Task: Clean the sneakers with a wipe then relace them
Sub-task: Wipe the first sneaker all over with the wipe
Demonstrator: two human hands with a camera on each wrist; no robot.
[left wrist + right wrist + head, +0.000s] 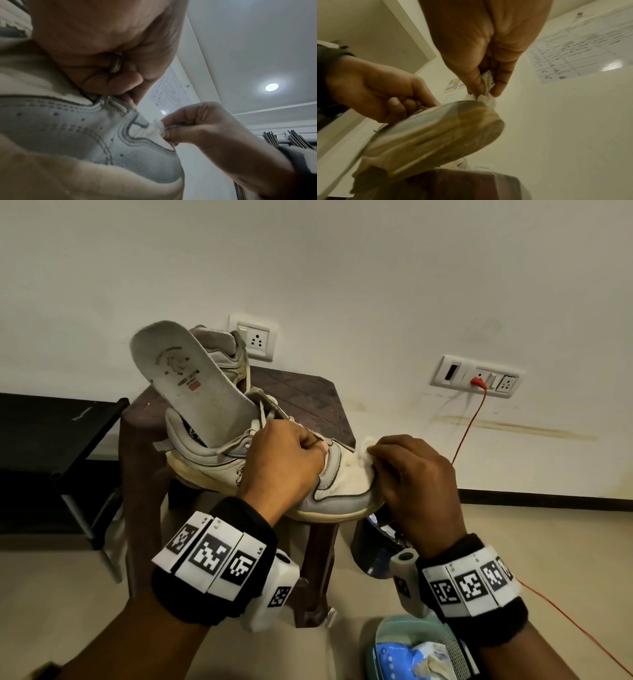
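The left hand (284, 463) grips a white and grey sneaker (342, 484) across the laces, fingers curled over the upper, holding it above the front edge of a dark brown stool (301, 395), heel toward the stool, toe projecting past its front right corner. An insole (191, 381) stands up out of the heel opening. The right hand (414, 481) pinches a crumpled white wipe (364, 448) between thumb and fingers and presses it against the toe cap. A second sneaker (222, 350) rests at the back left of the stool, partly hidden by the insole. On the floor near the right wrist lie a pale green basket (394, 631) holding a wipe packet (404, 659), and a dark bin (373, 546). A red cable (469, 429) hangs from a wall socket (476, 380).
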